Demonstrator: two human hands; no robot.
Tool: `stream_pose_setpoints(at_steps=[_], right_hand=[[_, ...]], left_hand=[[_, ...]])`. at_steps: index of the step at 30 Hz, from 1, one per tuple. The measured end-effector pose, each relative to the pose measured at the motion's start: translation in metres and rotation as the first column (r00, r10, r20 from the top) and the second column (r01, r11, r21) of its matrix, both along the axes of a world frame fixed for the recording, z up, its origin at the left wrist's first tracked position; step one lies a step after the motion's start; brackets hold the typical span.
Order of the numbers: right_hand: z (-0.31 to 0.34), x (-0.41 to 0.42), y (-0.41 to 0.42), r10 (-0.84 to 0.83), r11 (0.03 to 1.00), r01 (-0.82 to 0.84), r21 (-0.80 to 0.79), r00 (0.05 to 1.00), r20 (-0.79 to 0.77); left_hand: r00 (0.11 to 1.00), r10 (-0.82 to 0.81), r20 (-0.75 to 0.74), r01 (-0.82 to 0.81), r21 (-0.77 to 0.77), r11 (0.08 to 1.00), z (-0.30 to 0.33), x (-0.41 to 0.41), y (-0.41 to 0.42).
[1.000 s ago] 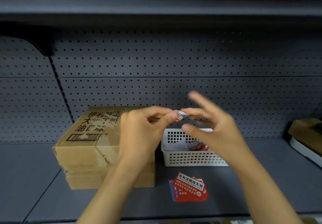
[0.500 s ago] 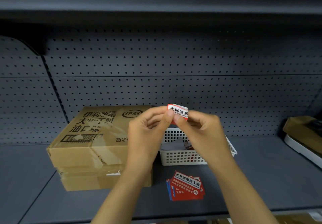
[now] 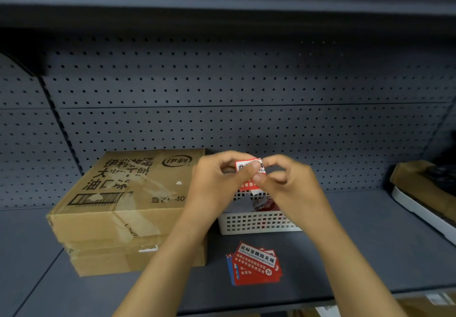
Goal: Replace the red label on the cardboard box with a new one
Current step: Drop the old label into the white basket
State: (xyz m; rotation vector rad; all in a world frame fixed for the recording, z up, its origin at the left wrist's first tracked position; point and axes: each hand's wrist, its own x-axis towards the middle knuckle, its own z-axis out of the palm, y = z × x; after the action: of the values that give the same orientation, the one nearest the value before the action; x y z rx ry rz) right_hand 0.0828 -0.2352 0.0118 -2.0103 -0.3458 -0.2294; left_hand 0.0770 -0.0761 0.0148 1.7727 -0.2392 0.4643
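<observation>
A red and white label [image 3: 248, 175] is pinched between both hands above the white basket. My left hand [image 3: 217, 183] grips its left side with thumb and forefinger, and my right hand [image 3: 288, 185] grips its right edge. The cardboard box [image 3: 128, 200] with black printed characters lies flat on the shelf to the left, on top of a second box. No red label shows on the box's visible faces. A small stack of red labels [image 3: 255, 265] lies on the shelf in front of the basket.
A white perforated basket [image 3: 256, 221] holding scraps of paper stands right of the boxes. A white tray with brown cardboard [image 3: 424, 193] sits at the far right. A pegboard wall backs the grey shelf [image 3: 357, 242], and another shelf hangs overhead.
My right hand went from spread fingers to a pinch on the label. Both hands now hold the label flatter, with more of its red face showing.
</observation>
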Motion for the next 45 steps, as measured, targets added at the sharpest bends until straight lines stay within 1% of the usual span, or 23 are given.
stream_pose_setpoints(at_steps=[2,3,4,5,6,7,9,10,11,12,14,20,23,25,28,31,33,38,40,42,44,45], right_hand=[[-0.001,0.008,-0.009,-0.089,0.993,0.092,0.075,0.995,-0.045],[-0.002,0.013,-0.015,-0.125,0.988,0.129,0.082,0.991,-0.057],[-0.002,0.016,-0.019,-0.159,0.984,0.164,0.067,0.985,-0.065],[-0.003,0.019,-0.022,-0.180,0.983,0.181,0.016,0.982,-0.063],[-0.004,0.021,-0.023,-0.204,0.979,0.203,-0.032,0.977,-0.054],[-0.007,0.024,-0.024,-0.229,0.971,0.225,-0.084,0.973,-0.035],[-0.015,0.031,-0.028,-0.290,0.948,0.288,-0.138,0.957,0.003],[-0.020,0.036,-0.031,-0.316,0.941,0.314,-0.125,0.949,0.003],[-0.023,0.041,-0.033,-0.329,0.940,0.327,-0.101,0.944,-0.005],[-0.026,0.044,-0.035,-0.330,0.942,0.328,-0.070,0.944,-0.021],[-0.032,0.052,-0.036,-0.318,0.947,0.314,-0.069,0.947,-0.048],[-0.054,0.070,-0.028,-0.282,0.940,0.266,-0.216,0.958,-0.047],[-0.064,0.074,-0.026,-0.254,0.942,0.238,-0.237,0.966,-0.039],[-0.068,0.075,-0.026,-0.230,0.943,0.220,-0.251,0.973,-0.011],[-0.071,0.072,-0.027,-0.216,0.946,0.224,-0.233,0.975,0.061],[-0.068,0.059,-0.027,-0.208,0.953,0.231,-0.194,0.969,0.131],[-0.067,0.048,-0.026,-0.194,0.959,0.218,-0.179,0.971,0.141],[-0.075,0.026,-0.024,-0.184,0.961,0.183,-0.207,0.983,0.014],[-0.081,0.018,-0.024,-0.177,0.950,0.167,-0.264,0.984,-0.015],[-0.088,0.011,-0.024,-0.155,0.914,0.123,-0.386,0.986,-0.053],[-0.099,0.006,-0.024,-0.117,0.868,0.017,-0.496,0.978,-0.171],[-0.105,0.003,-0.024,-0.095,0.852,-0.047,-0.522,0.966,-0.241]], left_hand=[[0.999,0.041,0.019,-0.041,0.027,0.999,0.001,0.007,-0.002],[0.999,0.046,0.011,-0.047,0.050,0.998,0.001,0.009,-0.005],[0.998,0.055,-0.001,-0.055,0.082,0.995,0.001,0.011,-0.008],[0.997,0.077,-0.003,-0.076,0.138,0.988,0.000,0.012,-0.011],[0.994,0.109,0.009,-0.108,0.220,0.970,-0.002,0.014,-0.014],[0.989,0.144,0.044,-0.151,0.328,0.933,-0.004,0.017,-0.016],[0.965,0.220,0.141,-0.262,0.527,0.808,-0.008,0.023,-0.018],[0.950,0.257,0.175,-0.311,0.576,0.756,-0.009,0.025,-0.017],[0.940,0.283,0.190,-0.339,0.590,0.733,-0.011,0.027,-0.015],[0.937,0.294,0.190,-0.349,0.582,0.734,-0.012,0.029,-0.013],[0.937,0.298,0.184,-0.349,0.567,0.746,-0.017,0.032,-0.009],[0.962,0.229,0.146,-0.269,0.633,0.726,-0.027,0.034,-0.012],[0.972,0.186,0.143,-0.234,0.629,0.741,-0.032,0.033,-0.015],[0.976,0.162,0.143,-0.217,0.638,0.739,-0.039,0.031,-0.020],[0.982,0.122,0.145,-0.186,0.616,0.766,-0.051,0.024,-0.026],[0.983,0.124,0.137,-0.182,0.600,0.779,-0.061,0.019,-0.028],[0.984,0.126,0.128,-0.177,0.584,0.792,-0.069,0.017,-0.029],[0.987,0.136,0.084,-0.160,0.523,0.837,-0.090,0.006,-0.031],[0.989,0.133,0.064,-0.147,0.512,0.846,-0.099,-0.001,-0.030],[0.986,0.146,0.083,-0.168,0.542,0.824,-0.109,-0.008,-0.028],[0.970,0.188,0.154,-0.243,0.586,0.773,-0.119,-0.017,-0.025],[0.962,0.205,0.181,-0.273,0.593,0.758,-0.125,-0.020,-0.023]])
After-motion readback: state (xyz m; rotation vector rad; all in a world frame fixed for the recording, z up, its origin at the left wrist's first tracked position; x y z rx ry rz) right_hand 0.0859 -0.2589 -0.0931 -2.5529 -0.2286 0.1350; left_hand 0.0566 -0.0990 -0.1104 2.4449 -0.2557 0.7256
